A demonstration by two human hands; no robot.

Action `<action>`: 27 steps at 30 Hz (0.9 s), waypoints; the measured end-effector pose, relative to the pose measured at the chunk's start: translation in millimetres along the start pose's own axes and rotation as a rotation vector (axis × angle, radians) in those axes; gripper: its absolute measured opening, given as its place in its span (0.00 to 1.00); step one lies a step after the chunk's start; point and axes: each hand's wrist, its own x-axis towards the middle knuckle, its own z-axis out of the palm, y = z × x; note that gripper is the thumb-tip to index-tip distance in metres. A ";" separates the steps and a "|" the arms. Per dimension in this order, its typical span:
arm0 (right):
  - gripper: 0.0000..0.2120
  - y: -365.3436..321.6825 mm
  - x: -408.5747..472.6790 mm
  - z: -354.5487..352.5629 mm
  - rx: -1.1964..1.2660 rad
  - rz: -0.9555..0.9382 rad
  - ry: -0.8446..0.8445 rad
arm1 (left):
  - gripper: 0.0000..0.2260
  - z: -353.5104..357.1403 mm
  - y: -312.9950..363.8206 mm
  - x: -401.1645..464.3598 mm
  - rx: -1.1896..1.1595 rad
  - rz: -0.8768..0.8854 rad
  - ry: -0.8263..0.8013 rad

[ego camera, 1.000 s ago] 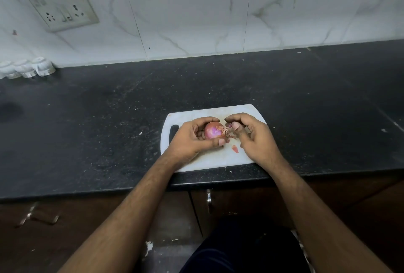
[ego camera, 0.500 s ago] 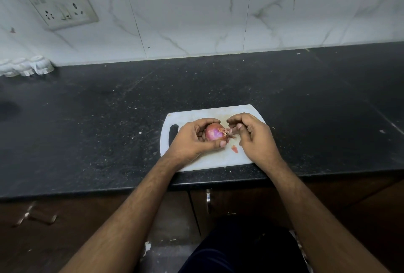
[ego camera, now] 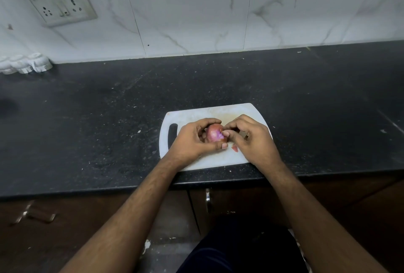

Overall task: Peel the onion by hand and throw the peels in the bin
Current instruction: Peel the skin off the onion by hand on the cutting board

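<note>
A small red onion (ego camera: 213, 132) sits between both hands just above a white cutting board (ego camera: 192, 117). My left hand (ego camera: 194, 141) cups it from the left, thumb underneath and fingers curled over the top. My right hand (ego camera: 251, 139) presses its thumb and fingertips against the onion's right end, pinching at the skin there. A small reddish peel scrap (ego camera: 234, 148) lies on the board below the hands. No bin is in view.
The board lies at the front edge of a black stone counter (ego camera: 98, 124). White ridged objects (ego camera: 24, 64) stand at the back left against the marble-tiled wall, under a socket plate (ego camera: 59, 4). Brown cabinet doors with a metal handle (ego camera: 207, 199) are below.
My right hand has slid closer over the onion's right end, its fingers now covering the frayed tip that showed earlier. The left hand keeps its hold.
</note>
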 end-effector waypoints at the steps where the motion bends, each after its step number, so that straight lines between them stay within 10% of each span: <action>1: 0.03 0.9 -0.2 0.3 -0.016 -0.010 0.005 | 0.28 0.3 0.1 -0.3 -0.001 -0.001 0.002; 13: 0.06 -1.0 -0.1 2.5 -0.410 -0.078 -0.124 | 0.27 -0.6 0.9 -0.8 0.000 -0.002 -0.020; 27: 0.09 4.8 4.2 2.4 -0.269 0.030 -0.238 | 0.27 0.5 2.9 -1.6 0.037 0.050 -0.025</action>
